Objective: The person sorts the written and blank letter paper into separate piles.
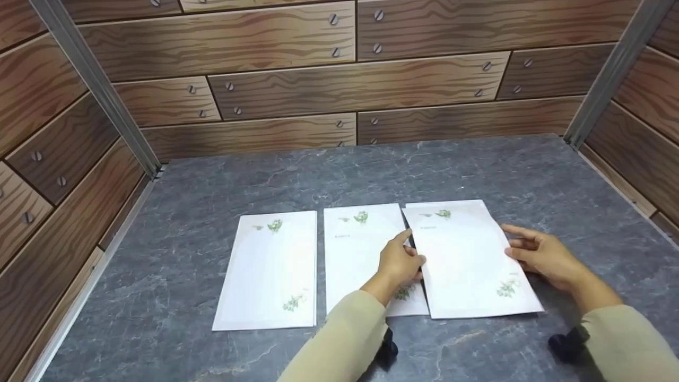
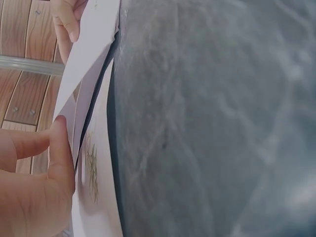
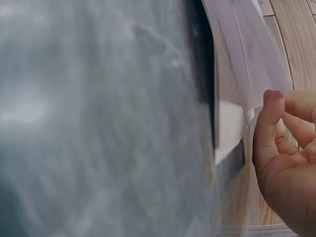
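Observation:
Both hands hold the right-hand white sheet of paper, printed with green plant motifs at its top left and bottom right. My left hand pinches its left edge, thumb on top, while the forearm crosses the middle sheet. On the opposite edge, my right hand pinches with thumb and fingers. The left wrist view shows the held paper raised at a slant over the printed sheet. In the right wrist view, more paper layers show below the pinched edge.
A matching white paper stack lies at the left, a narrow gap from the middle one. The dark marbled table is bounded by wood-patterned panels with grey metal corner posts.

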`<act>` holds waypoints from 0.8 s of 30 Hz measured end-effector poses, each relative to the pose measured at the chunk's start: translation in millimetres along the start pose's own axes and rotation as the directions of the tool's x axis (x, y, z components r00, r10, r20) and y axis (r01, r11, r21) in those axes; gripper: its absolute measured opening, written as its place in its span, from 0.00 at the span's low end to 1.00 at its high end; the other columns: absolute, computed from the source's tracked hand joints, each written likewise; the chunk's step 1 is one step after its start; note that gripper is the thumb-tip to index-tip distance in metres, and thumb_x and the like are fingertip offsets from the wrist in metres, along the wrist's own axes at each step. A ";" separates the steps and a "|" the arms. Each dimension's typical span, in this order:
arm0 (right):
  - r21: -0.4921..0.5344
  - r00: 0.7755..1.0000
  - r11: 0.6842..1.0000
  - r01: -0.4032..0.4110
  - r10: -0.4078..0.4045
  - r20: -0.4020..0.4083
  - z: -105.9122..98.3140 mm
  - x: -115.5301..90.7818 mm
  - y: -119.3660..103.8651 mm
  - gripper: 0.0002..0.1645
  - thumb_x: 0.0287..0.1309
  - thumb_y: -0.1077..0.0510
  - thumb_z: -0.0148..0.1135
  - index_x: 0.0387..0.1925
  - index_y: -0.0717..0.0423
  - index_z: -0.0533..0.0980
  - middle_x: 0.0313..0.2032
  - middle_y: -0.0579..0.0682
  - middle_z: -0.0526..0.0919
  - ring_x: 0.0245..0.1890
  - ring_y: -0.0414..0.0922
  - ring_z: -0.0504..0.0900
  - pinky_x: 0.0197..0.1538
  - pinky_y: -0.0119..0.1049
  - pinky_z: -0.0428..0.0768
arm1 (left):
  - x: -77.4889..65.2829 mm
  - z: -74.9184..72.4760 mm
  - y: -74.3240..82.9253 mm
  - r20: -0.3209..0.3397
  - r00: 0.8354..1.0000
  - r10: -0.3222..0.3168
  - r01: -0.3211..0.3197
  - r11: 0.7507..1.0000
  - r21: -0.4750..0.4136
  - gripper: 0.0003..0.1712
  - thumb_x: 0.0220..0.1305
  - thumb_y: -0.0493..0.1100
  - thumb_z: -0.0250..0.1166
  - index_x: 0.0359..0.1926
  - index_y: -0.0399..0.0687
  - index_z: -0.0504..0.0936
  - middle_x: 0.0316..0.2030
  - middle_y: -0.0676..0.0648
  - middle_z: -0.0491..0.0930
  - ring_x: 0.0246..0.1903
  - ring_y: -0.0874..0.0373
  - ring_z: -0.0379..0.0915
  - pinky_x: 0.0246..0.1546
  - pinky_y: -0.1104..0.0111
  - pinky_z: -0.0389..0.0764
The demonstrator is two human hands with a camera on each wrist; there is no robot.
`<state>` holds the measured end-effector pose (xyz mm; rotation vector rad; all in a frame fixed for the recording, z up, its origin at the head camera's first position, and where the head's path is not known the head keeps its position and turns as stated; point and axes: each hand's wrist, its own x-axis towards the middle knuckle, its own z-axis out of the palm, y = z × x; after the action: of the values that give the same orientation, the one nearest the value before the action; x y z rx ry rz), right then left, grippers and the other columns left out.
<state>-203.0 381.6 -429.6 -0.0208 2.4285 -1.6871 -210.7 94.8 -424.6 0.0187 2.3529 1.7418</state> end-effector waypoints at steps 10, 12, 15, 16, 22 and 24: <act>-0.083 0.998 0.997 0.007 -0.012 -0.057 -2.4 0.9 1.2 0.39 0.62 0.60 0.62 0.68 0.71 0.56 0.48 0.60 0.76 0.37 0.37 0.81 0.39 0.35 0.83 | -2.5 -0.9 1.8 -0.001 1.000 0.001 -0.001 1.000 -0.007 0.32 0.60 0.30 0.63 0.66 0.38 0.67 0.28 0.51 0.72 0.19 0.61 0.73 0.19 0.72 0.80; -0.101 0.997 0.995 0.007 -0.014 -0.071 -2.5 1.5 1.9 0.38 0.62 0.59 0.62 0.67 0.71 0.57 0.48 0.61 0.76 0.37 0.36 0.80 0.38 0.35 0.83 | -2.9 -1.8 1.8 0.002 1.000 0.002 -0.002 1.000 -0.002 0.32 0.60 0.30 0.63 0.65 0.38 0.67 0.28 0.51 0.73 0.20 0.59 0.75 0.20 0.72 0.80; -0.122 0.996 0.993 -0.003 -0.008 -0.089 -3.1 1.4 3.1 0.38 0.62 0.58 0.62 0.66 0.71 0.59 0.48 0.59 0.76 0.36 0.35 0.79 0.37 0.34 0.82 | -3.3 -2.6 1.6 0.001 1.000 0.009 -0.009 1.000 0.008 0.30 0.60 0.31 0.63 0.64 0.36 0.68 0.28 0.50 0.74 0.20 0.58 0.77 0.20 0.73 0.80; -0.127 0.996 0.992 -0.008 -0.004 -0.095 -3.4 1.2 3.4 0.38 0.62 0.57 0.62 0.66 0.71 0.59 0.47 0.58 0.77 0.36 0.35 0.78 0.36 0.33 0.82 | -3.2 -2.7 1.5 0.000 1.000 0.013 -0.013 1.000 0.013 0.29 0.60 0.31 0.63 0.63 0.36 0.69 0.28 0.50 0.75 0.20 0.58 0.77 0.20 0.73 0.80; -0.167 0.994 0.985 -0.038 0.021 -0.106 -4.4 -0.2 2.9 0.38 0.64 0.52 0.61 0.66 0.70 0.60 0.45 0.53 0.78 0.36 0.32 0.76 0.36 0.31 0.81 | -3.3 -4.2 1.4 0.005 1.000 0.029 -0.029 0.999 0.046 0.27 0.61 0.33 0.63 0.62 0.34 0.70 0.29 0.51 0.77 0.18 0.60 0.76 0.19 0.74 0.79; -0.179 0.994 0.983 -0.040 0.022 -0.104 -4.5 -0.2 2.8 0.38 0.64 0.51 0.60 0.67 0.70 0.60 0.48 0.57 0.77 0.37 0.31 0.76 0.38 0.31 0.81 | -3.2 -4.6 1.2 0.007 1.000 0.024 -0.024 0.999 0.049 0.27 0.62 0.34 0.63 0.62 0.35 0.70 0.30 0.50 0.78 0.17 0.60 0.77 0.19 0.73 0.79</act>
<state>-203.2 386.8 -430.6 0.0800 2.6355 -1.4831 -208.5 90.4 -421.7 0.0604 2.4000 1.6912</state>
